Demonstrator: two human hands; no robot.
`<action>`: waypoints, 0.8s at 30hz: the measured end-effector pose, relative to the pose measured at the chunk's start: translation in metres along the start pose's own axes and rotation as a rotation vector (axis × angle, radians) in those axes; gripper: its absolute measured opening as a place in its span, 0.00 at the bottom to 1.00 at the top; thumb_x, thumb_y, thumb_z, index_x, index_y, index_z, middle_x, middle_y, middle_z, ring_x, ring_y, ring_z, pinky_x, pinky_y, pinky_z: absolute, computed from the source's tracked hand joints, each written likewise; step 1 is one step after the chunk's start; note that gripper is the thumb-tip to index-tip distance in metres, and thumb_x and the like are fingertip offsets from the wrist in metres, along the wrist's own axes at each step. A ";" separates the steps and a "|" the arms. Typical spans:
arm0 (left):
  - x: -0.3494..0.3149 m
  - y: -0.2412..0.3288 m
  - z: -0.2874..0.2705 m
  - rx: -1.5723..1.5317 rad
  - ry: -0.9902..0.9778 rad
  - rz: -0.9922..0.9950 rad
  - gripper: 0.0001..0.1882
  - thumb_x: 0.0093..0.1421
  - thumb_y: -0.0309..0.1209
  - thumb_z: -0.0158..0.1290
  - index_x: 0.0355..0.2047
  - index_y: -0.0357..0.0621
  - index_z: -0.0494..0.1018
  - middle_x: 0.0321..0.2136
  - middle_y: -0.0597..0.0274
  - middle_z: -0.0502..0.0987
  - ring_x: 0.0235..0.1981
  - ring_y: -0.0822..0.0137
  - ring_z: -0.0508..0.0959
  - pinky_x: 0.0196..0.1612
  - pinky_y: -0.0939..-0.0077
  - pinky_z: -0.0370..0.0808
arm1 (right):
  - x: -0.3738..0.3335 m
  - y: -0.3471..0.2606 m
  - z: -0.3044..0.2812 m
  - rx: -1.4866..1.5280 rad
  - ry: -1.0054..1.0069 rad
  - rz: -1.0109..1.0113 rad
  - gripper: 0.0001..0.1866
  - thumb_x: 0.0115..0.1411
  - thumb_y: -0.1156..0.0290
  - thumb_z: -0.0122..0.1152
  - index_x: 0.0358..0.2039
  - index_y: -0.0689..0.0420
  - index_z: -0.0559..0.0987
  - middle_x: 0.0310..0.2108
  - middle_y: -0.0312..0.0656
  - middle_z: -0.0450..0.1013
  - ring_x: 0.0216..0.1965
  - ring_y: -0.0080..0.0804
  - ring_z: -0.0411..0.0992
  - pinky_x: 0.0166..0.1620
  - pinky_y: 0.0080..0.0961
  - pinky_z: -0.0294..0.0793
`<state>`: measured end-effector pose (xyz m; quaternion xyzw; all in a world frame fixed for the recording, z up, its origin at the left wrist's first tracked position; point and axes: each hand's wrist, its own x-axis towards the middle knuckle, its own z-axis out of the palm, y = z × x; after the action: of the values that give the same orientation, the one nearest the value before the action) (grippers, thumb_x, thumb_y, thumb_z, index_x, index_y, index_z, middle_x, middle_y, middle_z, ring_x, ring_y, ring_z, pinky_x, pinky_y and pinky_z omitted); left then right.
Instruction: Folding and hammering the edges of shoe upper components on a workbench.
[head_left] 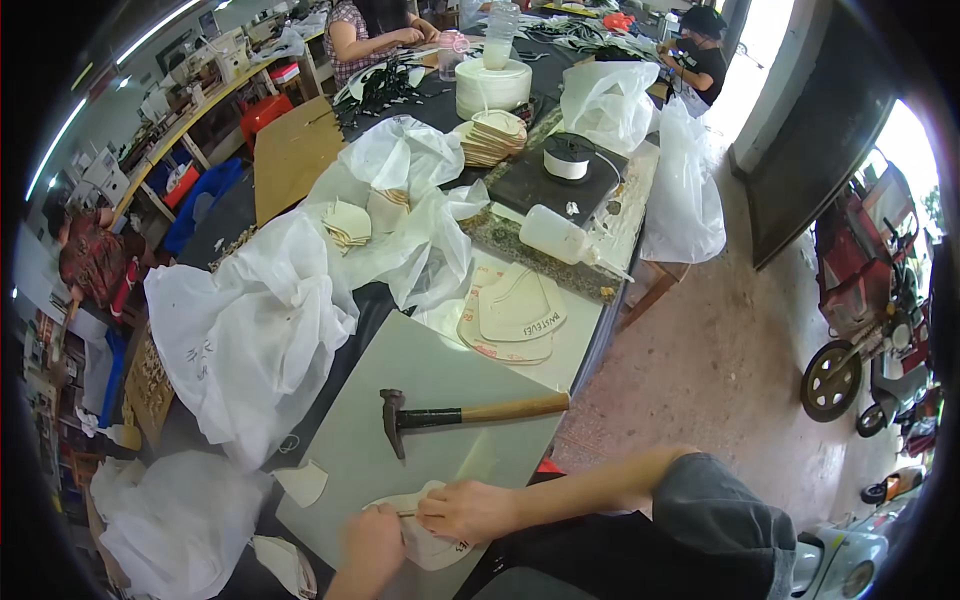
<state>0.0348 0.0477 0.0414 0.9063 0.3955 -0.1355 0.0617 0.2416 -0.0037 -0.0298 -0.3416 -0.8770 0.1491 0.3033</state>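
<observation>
A cream, rounded shaped piece [440, 550] with handwriting on its edge lies at the front of the grey-green board [350, 400]. My right hand [465, 510] presses on it, fingers curled and pinching its upper part. Beside it my left hand [372, 545] is partly blurred, with its fingertips closed at the same part. A narrow fold or strip shows between the two hands; I cannot tell which. A hammer [470, 411] with a dark head and a wooden handle lies crosswise beyond my hands. Left of them rests a small cream piece [302, 484].
White plastic bags [250, 340] crowd the left side. Written-on templates [520, 310] lie beyond the hammer, near a squeeze bottle [555, 235] on its side. Further back are stacked cream pieces [492, 138] and a white round container [493, 88]. Other people work at the far end.
</observation>
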 end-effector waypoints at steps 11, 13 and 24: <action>-0.018 -0.003 0.017 -0.610 0.270 -0.271 0.07 0.55 0.25 0.64 0.31 0.36 0.76 0.27 0.50 0.79 0.27 0.55 0.82 0.32 0.66 0.77 | 0.003 0.000 0.002 -0.055 -0.043 0.001 0.13 0.58 0.65 0.60 0.40 0.59 0.76 0.36 0.39 0.68 0.37 0.33 0.74 0.36 0.29 0.78; -0.021 -0.008 0.023 -0.844 0.147 -0.388 0.07 0.57 0.25 0.63 0.32 0.37 0.76 0.27 0.51 0.79 0.26 0.56 0.81 0.32 0.66 0.76 | 0.001 -0.004 0.000 -0.099 -0.048 -0.010 0.13 0.56 0.66 0.60 0.39 0.59 0.76 0.36 0.39 0.68 0.38 0.32 0.74 0.35 0.28 0.78; -0.042 0.012 0.022 -1.107 0.595 -0.511 0.08 0.69 0.28 0.54 0.41 0.34 0.78 0.29 0.57 0.79 0.31 0.70 0.79 0.37 0.75 0.76 | 0.002 0.005 -0.020 0.018 0.004 0.016 0.14 0.52 0.69 0.65 0.40 0.55 0.77 0.35 0.41 0.71 0.33 0.39 0.76 0.35 0.36 0.77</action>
<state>0.0115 0.0051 0.0325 0.6176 0.6087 0.3321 0.3712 0.2559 0.0023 -0.0158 -0.3463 -0.8722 0.1589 0.3067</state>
